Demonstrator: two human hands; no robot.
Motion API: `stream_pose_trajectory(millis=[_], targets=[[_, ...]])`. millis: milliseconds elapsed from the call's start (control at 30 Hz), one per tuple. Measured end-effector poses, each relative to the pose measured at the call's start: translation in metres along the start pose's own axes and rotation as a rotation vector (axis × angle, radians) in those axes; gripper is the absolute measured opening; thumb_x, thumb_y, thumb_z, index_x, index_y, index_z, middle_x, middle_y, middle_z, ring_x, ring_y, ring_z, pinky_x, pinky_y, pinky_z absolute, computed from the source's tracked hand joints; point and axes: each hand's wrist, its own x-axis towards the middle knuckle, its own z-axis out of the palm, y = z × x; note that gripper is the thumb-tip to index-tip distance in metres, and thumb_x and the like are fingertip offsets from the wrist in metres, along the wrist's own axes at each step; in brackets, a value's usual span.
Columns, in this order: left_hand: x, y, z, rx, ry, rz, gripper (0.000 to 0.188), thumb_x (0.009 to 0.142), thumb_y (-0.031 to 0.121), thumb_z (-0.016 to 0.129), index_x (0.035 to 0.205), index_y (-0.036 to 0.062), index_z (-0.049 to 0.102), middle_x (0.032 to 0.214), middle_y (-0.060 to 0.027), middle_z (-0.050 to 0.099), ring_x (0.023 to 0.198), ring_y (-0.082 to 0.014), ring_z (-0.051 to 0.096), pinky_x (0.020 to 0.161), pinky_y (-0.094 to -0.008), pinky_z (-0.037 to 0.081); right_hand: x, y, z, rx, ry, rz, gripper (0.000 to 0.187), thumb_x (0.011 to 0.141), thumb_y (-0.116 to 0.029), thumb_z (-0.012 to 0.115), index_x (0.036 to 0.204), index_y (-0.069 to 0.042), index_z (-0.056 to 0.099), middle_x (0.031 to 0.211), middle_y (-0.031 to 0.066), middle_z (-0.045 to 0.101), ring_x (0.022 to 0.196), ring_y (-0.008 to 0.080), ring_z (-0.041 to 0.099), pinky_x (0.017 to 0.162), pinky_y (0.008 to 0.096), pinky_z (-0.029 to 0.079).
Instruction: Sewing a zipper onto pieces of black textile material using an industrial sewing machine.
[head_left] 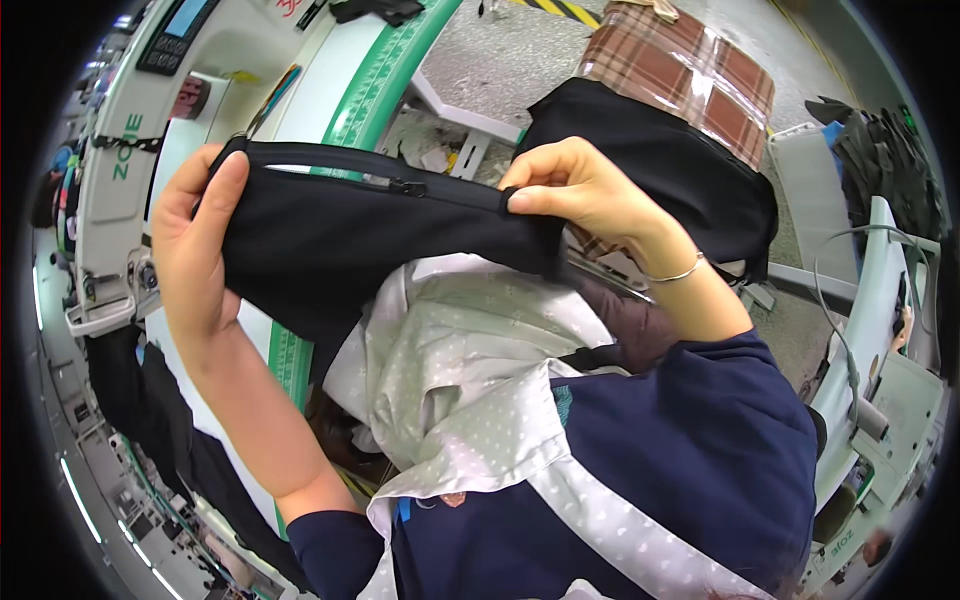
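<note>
Nearest, a pale spotted apron point(480, 370) is worn over a dark blue shirt point(690, 440). Above the apron, a black cloth point(330, 235) is stretched between the two hands, its upper edge raised and its lower part draped in front of the apron. Its left corner is pinched by the left hand point(200, 240), with the thumb laid on the near side. Its right end is pinched between thumb and forefinger by the right hand point(575, 195), on whose wrist a thin bracelet point(680, 270) is worn. Along the upper edge a zipper is set, and its slider point(408, 187) is seen between the hands, nearer the right one; to its left a narrow gap is left open.

Beyond the cloth, a white table with a green ruler-marked edge point(375, 85) is seen, and on the left a white sewing machine point(110, 215). Farther off to the right, a plaid bundle point(675, 75) is partly covered by black fabric point(640, 170). At the far right, dark garments point(870, 170) are heaped.
</note>
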Motion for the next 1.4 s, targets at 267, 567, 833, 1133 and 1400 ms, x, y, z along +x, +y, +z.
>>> stream_pose_trajectory(millis=[267,567,833,1133,1400], targets=[[-0.016,-0.036,-0.011,-0.124,0.064,-0.069,0.012,0.097,0.013,0.068,0.102,0.0021,0.069,0.092,0.0017,0.068,0.082,-0.0049,0.06,0.076,-0.0203,0.048,0.0,-0.003,0.009,-0.044,-0.025,-0.038,0.021,0.101,-0.019,0.061,0.094,0.0,0.066,0.088,-0.0052,0.061,0.083,0.0016,0.051,0.076,0.0197,0.043],[-0.025,-0.044,-0.009,-0.103,0.05,-0.083,0.01,0.096,0.011,0.068,0.098,0.0018,0.068,0.087,0.0025,0.066,0.078,-0.0045,0.057,0.073,-0.0196,0.046,-0.004,-0.019,0.017,-0.191,0.025,-0.011,0.023,0.095,-0.022,0.068,0.086,-0.002,0.065,0.081,-0.0064,0.059,0.076,0.0005,0.048,0.068,0.0197,0.04],[-0.034,-0.064,-0.009,-0.142,0.003,-0.109,0.01,0.097,0.009,0.067,0.099,-0.0001,0.067,0.09,-0.0001,0.068,0.078,-0.0056,0.06,0.073,-0.021,0.049,-0.011,-0.018,0.016,-0.046,0.017,-0.09,0.027,0.102,-0.024,0.06,0.089,-0.001,0.064,0.08,-0.0081,0.055,0.075,0.0011,0.046,0.069,0.0207,0.041],[-0.032,-0.073,-0.006,-0.164,-0.122,-0.198,0.017,0.1,0.01,0.06,0.106,-0.0037,0.067,0.096,-0.0004,0.067,0.087,-0.0066,0.059,0.08,-0.0229,0.048,-0.018,-0.018,0.007,-0.255,0.144,-0.084,0.033,0.105,-0.023,0.053,0.08,-0.001,0.055,0.074,-0.0083,0.046,0.072,0.0023,0.04,0.063,0.0226,0.038],[-0.032,-0.071,-0.001,-0.315,-0.262,-0.244,0.019,0.1,0.016,0.06,0.109,-0.001,0.065,0.098,-0.0011,0.068,0.09,-0.0083,0.06,0.085,-0.0243,0.046,-0.022,-0.006,-0.017,-0.082,0.211,0.039,0.032,0.106,-0.026,0.052,0.084,-0.004,0.063,0.075,-0.0085,0.055,0.07,-0.0012,0.047,0.063,0.0184,0.041]])
